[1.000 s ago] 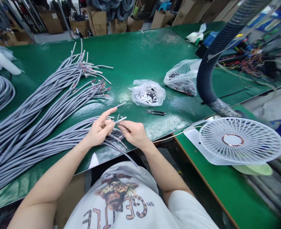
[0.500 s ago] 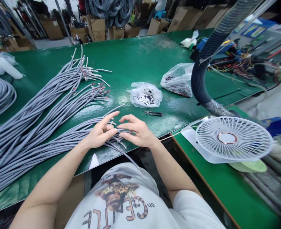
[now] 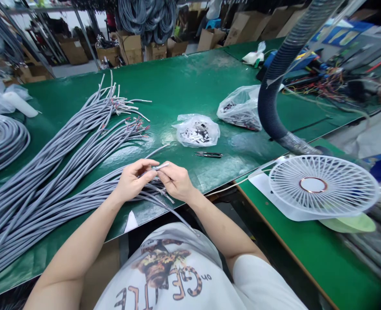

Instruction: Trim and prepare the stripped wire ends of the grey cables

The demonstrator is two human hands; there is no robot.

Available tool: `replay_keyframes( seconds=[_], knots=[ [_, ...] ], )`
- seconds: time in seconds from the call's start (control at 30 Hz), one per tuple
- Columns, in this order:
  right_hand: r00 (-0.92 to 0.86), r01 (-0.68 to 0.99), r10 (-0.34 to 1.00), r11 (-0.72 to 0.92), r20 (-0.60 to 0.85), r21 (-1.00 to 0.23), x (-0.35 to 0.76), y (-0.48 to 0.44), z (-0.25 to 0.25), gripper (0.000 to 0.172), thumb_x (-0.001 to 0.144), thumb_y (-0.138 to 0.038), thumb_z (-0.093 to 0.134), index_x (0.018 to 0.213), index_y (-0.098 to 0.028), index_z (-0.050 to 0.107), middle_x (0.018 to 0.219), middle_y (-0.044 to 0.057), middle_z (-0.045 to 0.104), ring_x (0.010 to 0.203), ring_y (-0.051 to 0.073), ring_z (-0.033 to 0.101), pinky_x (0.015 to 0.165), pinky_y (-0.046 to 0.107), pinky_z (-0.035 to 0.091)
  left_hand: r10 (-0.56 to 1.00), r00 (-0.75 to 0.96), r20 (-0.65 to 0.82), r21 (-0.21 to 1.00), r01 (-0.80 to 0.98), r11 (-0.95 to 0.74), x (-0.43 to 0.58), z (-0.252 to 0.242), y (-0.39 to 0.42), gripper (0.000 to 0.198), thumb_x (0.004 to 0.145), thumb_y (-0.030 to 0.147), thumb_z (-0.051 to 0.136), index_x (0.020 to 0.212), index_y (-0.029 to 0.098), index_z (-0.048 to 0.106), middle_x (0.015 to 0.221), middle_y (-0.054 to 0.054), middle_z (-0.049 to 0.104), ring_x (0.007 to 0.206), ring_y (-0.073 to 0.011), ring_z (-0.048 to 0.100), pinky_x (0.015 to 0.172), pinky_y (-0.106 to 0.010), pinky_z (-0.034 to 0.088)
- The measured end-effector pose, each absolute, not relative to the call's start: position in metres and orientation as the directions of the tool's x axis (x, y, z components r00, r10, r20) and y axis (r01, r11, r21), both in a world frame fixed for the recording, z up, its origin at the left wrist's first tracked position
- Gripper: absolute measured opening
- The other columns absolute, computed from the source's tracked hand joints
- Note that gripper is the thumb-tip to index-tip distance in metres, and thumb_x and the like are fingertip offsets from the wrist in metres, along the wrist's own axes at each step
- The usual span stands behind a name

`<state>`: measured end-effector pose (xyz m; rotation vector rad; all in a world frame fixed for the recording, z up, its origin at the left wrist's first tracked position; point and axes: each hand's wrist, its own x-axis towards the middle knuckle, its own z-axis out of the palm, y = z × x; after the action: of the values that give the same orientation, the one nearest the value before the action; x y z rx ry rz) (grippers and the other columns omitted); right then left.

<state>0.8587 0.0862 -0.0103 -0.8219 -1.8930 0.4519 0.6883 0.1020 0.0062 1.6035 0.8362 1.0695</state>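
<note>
Over a green desk (image 3: 177, 82), the left hand's (image 3: 132, 183) grip pinches the end of a grey cable (image 3: 160, 166) in front of the wearer, while the right hand's (image 3: 176, 181) fingertips bunch against that same end; from my remote post I cannot tell whether this second grip clasps it. Grey cable bundles (image 3: 57, 144) crowd the desk at left, the nearest reaching the hands, with a coil (image 3: 14, 155) farther left. Beyond the hands lie black snips (image 3: 209, 154), a small clear bag (image 3: 198, 131) of black and white pieces and a fuller bag (image 3: 238, 110), its edge meeting a dark ridged hose (image 3: 272, 101) that blocks my view. A white fan (image 3: 313, 185) stands at right. I read "GE" upside down on the white shirt (image 3: 177, 275); its other letters are partly lost in folds
</note>
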Motion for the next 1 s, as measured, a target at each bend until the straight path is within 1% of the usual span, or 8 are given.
replay_keyframes(
  seconds=[0.1, 0.23, 0.3, 0.37, 0.53, 0.73, 0.9, 1.0],
  knots=[
    [-0.334, 0.316, 0.702, 0.712, 0.628, -0.628, 0.865, 0.087, -0.008, 0.024, 0.094, -0.023, 0.042, 0.08, -0.016, 0.062, 0.068, 0.003, 0.054, 0.065, 0.013, 0.05, 0.063, 0.026, 0.043, 0.908, 0.365, 0.206, 0.976, -0.004, -0.22, 0.691, 0.007, 0.1, 0.022, 0.08, 0.032, 0.065, 0.09, 0.013, 0.066, 0.064, 0.001, 0.056, 0.056, -0.0076, 0.047, 0.056, -0.021, 0.039],
    [-0.233, 0.172, 0.841, 0.529, 0.488, -0.831, 0.875, 0.087, -0.006, 0.014, 0.086, -0.026, 0.057, 0.094, -0.017, 0.065, 0.074, 0.001, 0.056, 0.056, 0.008, 0.044, 0.053, 0.022, 0.038, 0.915, 0.38, 0.133, 0.991, -0.078, -0.112, 0.693, 0.008, 0.099, 0.025, 0.08, 0.035, 0.065, 0.093, 0.014, 0.062, 0.056, 0.005, 0.052, 0.046, -0.0049, 0.042, 0.049, -0.019, 0.035],
    [-0.179, 0.03, 0.909, 0.388, 0.377, -0.921, 0.878, 0.087, -0.004, 0.036, 0.078, -0.027, 0.067, 0.112, -0.021, 0.061, 0.088, 0.001, 0.058, 0.051, 0.005, 0.038, 0.046, 0.02, 0.032, 0.917, 0.383, 0.108, 0.992, -0.1, -0.074, 0.693, 0.01, 0.099, 0.032, 0.079, 0.035, 0.066, 0.103, 0.015, 0.058, 0.056, 0.006, 0.054, 0.045, -0.0046, 0.042, 0.048, -0.018, 0.034],
    [-0.192, -0.083, 0.93, 0.302, 0.313, -0.95, 0.877, 0.088, -0.002, 0.051, 0.071, -0.026, 0.073, 0.119, -0.023, 0.058, 0.095, 0.001, 0.058, 0.05, 0.003, 0.035, 0.045, 0.019, 0.031, 0.913, 0.398, 0.09, 0.992, -0.113, -0.049, 0.694, 0.011, 0.098, 0.043, 0.078, 0.035, 0.067, 0.114, 0.016, 0.052, 0.055, 0.007, 0.054, 0.044, -0.0048, 0.043, 0.048, -0.018, 0.033],
    [-0.177, -0.189, 0.944, 0.246, 0.279, -0.951, 0.866, 0.089, 0.003, 0.016, 0.072, -0.027, 0.071, 0.084, -0.016, 0.069, 0.078, 0.001, 0.062, 0.058, 0.007, 0.047, 0.054, 0.021, 0.039, 0.899, 0.432, 0.068, 0.991, -0.131, -0.011, 0.692, 0.011, 0.099, 0.051, 0.079, 0.034, 0.067, 0.122, 0.017, 0.047, 0.054, 0.007, 0.054, 0.043, -0.0041, 0.042, 0.047, -0.017, 0.032],
    [-0.194, -0.357, 0.972, 0.054, 0.13, -0.933, 0.855, 0.09, -0.005, 0.018, 0.071, -0.03, 0.07, 0.079, -0.014, 0.07, 0.047, -0.006, 0.05, 0.035, 0.003, 0.031, 0.036, 0.019, 0.022, 0.894, 0.447, 0.032, 0.983, -0.176, 0.053, 0.689, 0.007, 0.101, 0.051, 0.078, 0.034, 0.069, 0.122, 0.018, 0.048, 0.054, 0.007, 0.054, 0.039, -0.0028, 0.036, 0.04, -0.015, 0.023],
    [-0.206, -0.329, 0.973, 0.036, 0.109, -0.944, 0.855, 0.095, -0.012, 0.018, 0.07, -0.031, 0.07, 0.076, -0.014, 0.068, 0.046, -0.006, 0.048, 0.034, 0.003, 0.032, 0.036, 0.019, 0.022, 0.891, 0.454, 0.025, 0.98, -0.187, 0.067, 0.689, 0.004, 0.103, 0.048, 0.08, 0.032, 0.067, 0.122, 0.018, 0.049, 0.055, 0.006, 0.053, 0.038, -0.0021, 0.032, 0.037, -0.014, 0.019],
    [-0.133, -0.245, 0.983, 0.089, 0.125, -0.965, 0.863, 0.095, -0.01, 0.018, 0.073, -0.032, 0.067, 0.079, -0.014, 0.068, 0.058, -0.002, 0.057, 0.039, 0.003, 0.034, 0.038, 0.019, 0.024, 0.901, 0.433, 0.028, 0.976, -0.208, 0.069, 0.69, 0.003, 0.104, 0.047, 0.08, 0.032, 0.066, 0.122, 0.019, 0.05, 0.055, 0.006, 0.052, 0.039, -0.0025, 0.031, 0.037, -0.013, 0.019]
  ],
)
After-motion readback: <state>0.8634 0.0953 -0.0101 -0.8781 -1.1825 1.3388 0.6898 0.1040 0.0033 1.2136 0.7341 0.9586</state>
